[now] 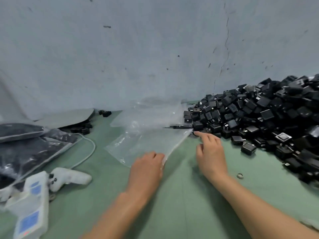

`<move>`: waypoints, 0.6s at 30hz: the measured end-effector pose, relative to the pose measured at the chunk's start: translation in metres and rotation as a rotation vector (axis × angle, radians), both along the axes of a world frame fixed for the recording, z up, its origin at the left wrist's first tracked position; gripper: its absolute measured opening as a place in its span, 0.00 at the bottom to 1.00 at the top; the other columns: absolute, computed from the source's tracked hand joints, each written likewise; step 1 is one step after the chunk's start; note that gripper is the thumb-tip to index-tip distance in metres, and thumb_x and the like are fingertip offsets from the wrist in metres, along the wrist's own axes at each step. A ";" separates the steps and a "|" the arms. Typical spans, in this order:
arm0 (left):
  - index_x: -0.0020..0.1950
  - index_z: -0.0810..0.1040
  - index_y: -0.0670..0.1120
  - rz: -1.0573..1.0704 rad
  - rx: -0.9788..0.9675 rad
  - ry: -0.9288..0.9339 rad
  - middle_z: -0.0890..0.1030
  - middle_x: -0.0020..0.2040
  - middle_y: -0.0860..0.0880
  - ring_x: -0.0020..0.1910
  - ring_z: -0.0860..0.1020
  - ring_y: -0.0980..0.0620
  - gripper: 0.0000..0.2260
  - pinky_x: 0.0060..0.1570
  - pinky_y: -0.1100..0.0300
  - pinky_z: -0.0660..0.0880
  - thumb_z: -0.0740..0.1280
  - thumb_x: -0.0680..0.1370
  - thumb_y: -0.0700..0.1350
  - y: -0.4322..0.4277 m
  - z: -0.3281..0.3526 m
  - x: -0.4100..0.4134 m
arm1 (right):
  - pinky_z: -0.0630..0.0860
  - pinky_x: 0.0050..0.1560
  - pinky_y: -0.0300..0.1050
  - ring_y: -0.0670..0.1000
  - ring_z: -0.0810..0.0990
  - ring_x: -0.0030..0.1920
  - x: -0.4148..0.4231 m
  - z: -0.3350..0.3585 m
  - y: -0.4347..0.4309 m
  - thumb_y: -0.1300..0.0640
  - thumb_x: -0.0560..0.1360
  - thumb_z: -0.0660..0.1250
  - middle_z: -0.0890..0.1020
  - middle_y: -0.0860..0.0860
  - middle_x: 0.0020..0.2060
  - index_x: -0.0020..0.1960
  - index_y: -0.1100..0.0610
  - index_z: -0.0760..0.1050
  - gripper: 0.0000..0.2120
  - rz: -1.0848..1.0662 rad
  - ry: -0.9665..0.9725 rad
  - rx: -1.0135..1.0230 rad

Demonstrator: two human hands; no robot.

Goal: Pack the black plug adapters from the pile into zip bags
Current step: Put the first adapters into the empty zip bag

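Clear plastic is the weak point here: the zip bag (146, 142) lies flat on the green cloth (181, 204), one long edge running from the left hand (146, 169) up to the foot of the pile of black plug adapters (259, 118) on the right. The left hand's fingers are curled over the bag's near corner and seem to pinch the film there, though blur hides whether one layer or both are caught. The right hand (211, 152) holds nothing. Its index finger is stretched out to the bag's far corner, right at the nearest adapters, while the other fingers hang loosely bent and slightly apart. I cannot tell whether the mouth is open. If it is not, the likely failure is adapters pushed against a closed edge, sliding under the bag or scattering over the cloth. The slick film could also slip from the pinch once weight goes in, and a careless rake at the pile's slope may bring down more units than wanted. More empty bags (146, 112) lie just behind, touching the working one, and could lift with it. Well to the left sit filled bags (29, 152), a white cable (93, 149), a white handheld device (31, 204) with blue labels, and loose adapters (104, 113) by the blue-grey wall (155, 49). A small ring (240, 175) lies near the right wrist. None of these blocks the way between bag and pile.
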State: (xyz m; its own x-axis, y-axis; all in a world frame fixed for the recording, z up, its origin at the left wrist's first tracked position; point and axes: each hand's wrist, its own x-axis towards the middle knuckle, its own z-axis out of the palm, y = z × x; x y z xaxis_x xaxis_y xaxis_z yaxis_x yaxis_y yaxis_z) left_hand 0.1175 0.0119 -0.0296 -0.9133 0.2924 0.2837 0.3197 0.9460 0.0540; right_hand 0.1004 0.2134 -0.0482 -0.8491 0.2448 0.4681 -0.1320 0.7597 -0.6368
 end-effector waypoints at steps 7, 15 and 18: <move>0.69 0.65 0.56 -0.080 -0.099 -0.324 0.71 0.63 0.51 0.65 0.67 0.47 0.30 0.64 0.50 0.63 0.47 0.75 0.72 0.018 -0.002 0.143 | 0.78 0.56 0.48 0.54 0.79 0.52 0.102 0.033 0.007 0.64 0.81 0.61 0.80 0.56 0.53 0.68 0.55 0.73 0.17 0.154 -0.314 -1.101; 0.60 0.72 0.55 -0.037 -0.090 -0.163 0.76 0.58 0.55 0.58 0.76 0.52 0.13 0.53 0.56 0.71 0.51 0.84 0.57 0.010 -0.002 0.166 | 0.71 0.63 0.50 0.53 0.76 0.62 0.154 0.040 0.067 0.57 0.81 0.60 0.79 0.52 0.62 0.67 0.49 0.74 0.16 -0.054 -0.296 -0.528; 0.53 0.73 0.54 0.018 0.065 -0.177 0.79 0.49 0.56 0.47 0.77 0.52 0.10 0.43 0.56 0.71 0.54 0.82 0.56 0.013 0.003 0.161 | 0.60 0.73 0.58 0.60 0.65 0.72 0.157 0.026 0.100 0.57 0.79 0.61 0.72 0.58 0.70 0.72 0.53 0.71 0.21 -0.472 -0.210 0.065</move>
State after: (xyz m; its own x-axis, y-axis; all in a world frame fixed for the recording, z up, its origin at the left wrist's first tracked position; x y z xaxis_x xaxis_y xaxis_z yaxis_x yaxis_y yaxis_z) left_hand 0.2780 0.0245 -0.0264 -0.9553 0.2622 0.1362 0.2832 0.9440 0.1690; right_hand 0.2576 0.3129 -0.0222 -0.7301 0.6000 0.3269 0.3601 0.7445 -0.5622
